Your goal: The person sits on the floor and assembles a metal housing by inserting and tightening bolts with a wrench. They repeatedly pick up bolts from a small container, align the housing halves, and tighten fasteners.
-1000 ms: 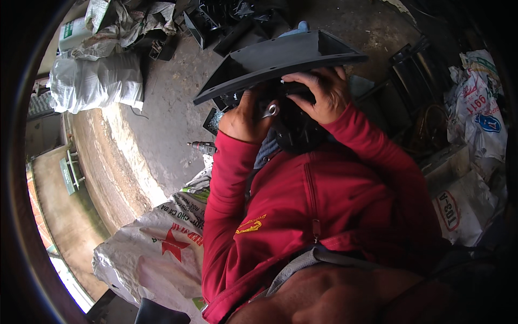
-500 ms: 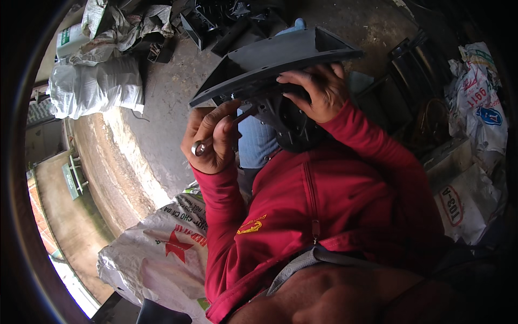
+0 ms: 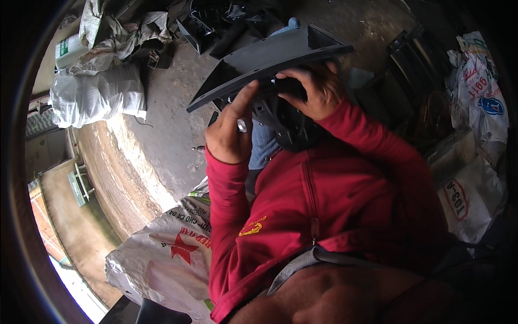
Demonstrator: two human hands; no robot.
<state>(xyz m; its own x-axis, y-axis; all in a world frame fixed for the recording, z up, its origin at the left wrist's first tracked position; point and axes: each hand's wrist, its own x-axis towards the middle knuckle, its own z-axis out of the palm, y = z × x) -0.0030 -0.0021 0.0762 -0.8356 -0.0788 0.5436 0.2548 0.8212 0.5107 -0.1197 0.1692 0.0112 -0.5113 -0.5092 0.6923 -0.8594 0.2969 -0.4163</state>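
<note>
A black tray-like part with raised sloping sides is tilted in front of my chest. A rounded black piece is beneath it, close to my jacket. My left hand is closed on a wrench, and only its shiny ring end shows. My left index finger points up against the underside of the tray-like part, beside small bright fasteners. On the other side, my right hand curls its fingers at the part's lower edge, thumb and index bent towards the joint. What its fingertips touch is partly hidden.
Beyond the part lie more black parts on the concrete floor. A plastic-wrapped bundle sits at the far left. White sacks stand near left and right. A small tool lies left of my sleeve.
My left hand has moved right and turned, its index finger now stretched up to the part's underside. The wrench has turned with it. The tray-like part has shifted slightly left.
</note>
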